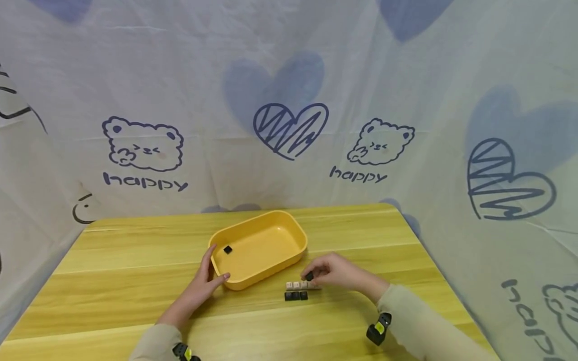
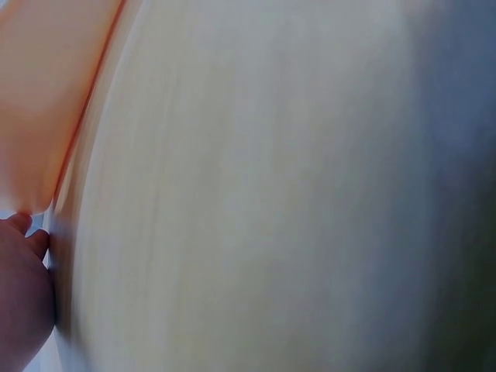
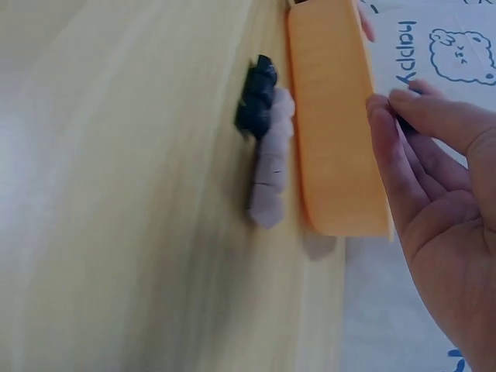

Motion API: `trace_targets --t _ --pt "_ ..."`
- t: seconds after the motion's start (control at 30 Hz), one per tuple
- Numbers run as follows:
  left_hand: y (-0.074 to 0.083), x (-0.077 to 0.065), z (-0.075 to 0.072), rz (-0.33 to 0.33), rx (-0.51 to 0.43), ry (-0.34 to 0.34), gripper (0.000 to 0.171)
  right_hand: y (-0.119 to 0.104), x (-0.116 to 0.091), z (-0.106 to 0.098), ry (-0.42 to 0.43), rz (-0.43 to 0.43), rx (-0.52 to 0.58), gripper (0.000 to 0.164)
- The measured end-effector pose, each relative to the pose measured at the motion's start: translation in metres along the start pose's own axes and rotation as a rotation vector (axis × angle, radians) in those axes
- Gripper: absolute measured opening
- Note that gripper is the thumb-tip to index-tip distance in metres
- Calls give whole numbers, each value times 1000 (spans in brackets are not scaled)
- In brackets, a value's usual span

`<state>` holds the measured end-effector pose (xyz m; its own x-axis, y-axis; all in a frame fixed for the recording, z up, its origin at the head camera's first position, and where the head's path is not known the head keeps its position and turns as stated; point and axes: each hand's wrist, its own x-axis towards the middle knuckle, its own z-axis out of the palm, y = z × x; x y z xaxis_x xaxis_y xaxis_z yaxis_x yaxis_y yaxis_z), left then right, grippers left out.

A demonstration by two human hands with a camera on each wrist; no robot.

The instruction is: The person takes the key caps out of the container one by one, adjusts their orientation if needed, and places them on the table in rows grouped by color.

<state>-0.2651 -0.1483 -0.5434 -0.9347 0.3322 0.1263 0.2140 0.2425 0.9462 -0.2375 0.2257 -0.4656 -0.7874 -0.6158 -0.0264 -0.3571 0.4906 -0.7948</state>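
A yellow plastic tray (image 1: 264, 273) stands on the table, and one black keycap (image 1: 228, 249) lies inside near its left end. My left hand (image 1: 200, 286) holds the tray's left end, thumb at the near corner and fingers along the outer side. Between thumb and fingertips, my right hand (image 1: 334, 271) pinches another black keycap (image 1: 309, 276), just right of the tray. Below that hand lie a row of white keycaps (image 1: 296, 285) and a shorter row of black keycaps (image 1: 295, 296). In the right wrist view, the fingers mostly hide the pinched keycap.
The wooden table (image 1: 122, 281) extends on both sides of the tray. Behind it hangs a pale cloth (image 1: 212, 165) printed with hearts and bears. Each wrist wears a black band (image 1: 378, 329).
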Motion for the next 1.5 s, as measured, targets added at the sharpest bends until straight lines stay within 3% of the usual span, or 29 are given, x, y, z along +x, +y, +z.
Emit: trace_targets --t 0.23,0.4,0.73,1.1,1.5 --pt "1 0 -1 -26 -9 1 90 14 -5 8 60 18 68 32" --pt "0 1 -2 -6 -4 -3 91 18 -10 12 108 75 98 24" --pt "0 0 -2 4 -10 -10 91 27 -14 24 210 89 -130 16" --pt "6 -1 -2 -48 3 -17 90 25 -15 39 211 178 -110 17" --pt "9 -2 -1 -44 13 -11 90 22 -12 45 205 160 -359 16"
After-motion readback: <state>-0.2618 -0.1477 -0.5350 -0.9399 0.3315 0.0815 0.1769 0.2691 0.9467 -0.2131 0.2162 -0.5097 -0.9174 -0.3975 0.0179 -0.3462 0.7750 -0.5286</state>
